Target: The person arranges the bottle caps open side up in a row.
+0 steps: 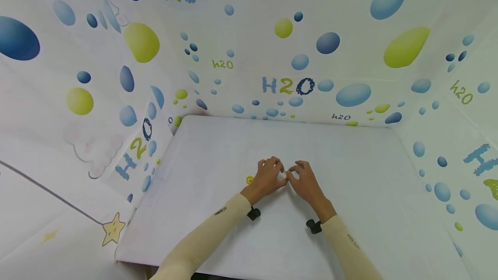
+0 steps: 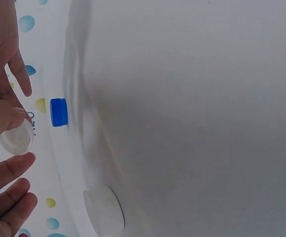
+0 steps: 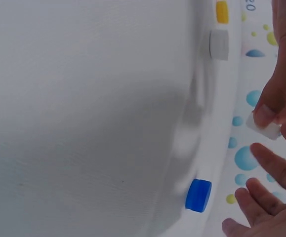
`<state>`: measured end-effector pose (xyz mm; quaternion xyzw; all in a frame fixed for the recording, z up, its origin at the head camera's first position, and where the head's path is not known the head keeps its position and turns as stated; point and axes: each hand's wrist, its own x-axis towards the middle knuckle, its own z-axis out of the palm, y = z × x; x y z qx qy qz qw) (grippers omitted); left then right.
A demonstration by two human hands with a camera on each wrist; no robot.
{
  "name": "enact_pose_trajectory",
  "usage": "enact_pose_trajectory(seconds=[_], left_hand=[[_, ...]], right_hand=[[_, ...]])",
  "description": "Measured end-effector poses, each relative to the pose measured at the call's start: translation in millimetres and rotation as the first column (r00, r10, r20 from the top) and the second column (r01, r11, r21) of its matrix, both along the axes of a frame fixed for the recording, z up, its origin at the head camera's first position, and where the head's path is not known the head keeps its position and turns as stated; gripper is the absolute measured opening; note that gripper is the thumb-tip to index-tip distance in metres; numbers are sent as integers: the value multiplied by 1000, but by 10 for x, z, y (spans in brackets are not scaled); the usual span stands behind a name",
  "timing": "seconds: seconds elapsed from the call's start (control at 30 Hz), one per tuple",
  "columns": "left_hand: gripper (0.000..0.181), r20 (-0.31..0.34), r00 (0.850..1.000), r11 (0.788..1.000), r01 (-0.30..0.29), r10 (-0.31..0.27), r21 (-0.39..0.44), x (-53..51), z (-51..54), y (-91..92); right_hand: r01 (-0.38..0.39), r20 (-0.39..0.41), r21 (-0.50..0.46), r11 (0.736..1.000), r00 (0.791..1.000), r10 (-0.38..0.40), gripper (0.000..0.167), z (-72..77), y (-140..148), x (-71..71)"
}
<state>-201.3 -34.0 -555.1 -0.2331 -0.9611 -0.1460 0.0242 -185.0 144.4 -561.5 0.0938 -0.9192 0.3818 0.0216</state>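
Note:
Both hands meet over the table, fingers bent around a small white cap (image 1: 286,173). The left hand (image 1: 267,177) touches its left side, thumb and fingertips close together. From the right, the right hand (image 1: 306,180) pinches it between thumb and finger. In the left wrist view the cap (image 2: 18,139) looks round and pale, with the left hand (image 2: 14,202) below and the right hand (image 2: 3,54) above. The right wrist view shows the cap (image 3: 264,126) edge-on under a left thumb (image 3: 265,111), with several fingers of the right hand (image 3: 273,197) spread below.
A yellow cap (image 1: 250,179) lies beside the left wrist. Another white cap (image 3: 219,45) stands near the yellow one (image 3: 222,12). A blue cap (image 3: 198,195) sits on the right side, also visible in the left wrist view (image 2: 59,112). Patterned walls surround the white table (image 1: 218,141).

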Motion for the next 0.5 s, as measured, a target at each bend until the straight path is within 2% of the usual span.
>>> enact_pose_trajectory(seconds=[0.37, 0.5], left_hand=[[32, 10, 999, 998, 42, -41, -50, 22, -18, -85], [31, 15, 999, 997, 45, -44, -57, 23, -34, -100]], right_hand=[[-113, -125, 55, 992, 985, 119, 29, -142, 53, 51], [-135, -114, 55, 989, 983, 141, 29, -159, 59, 60]])
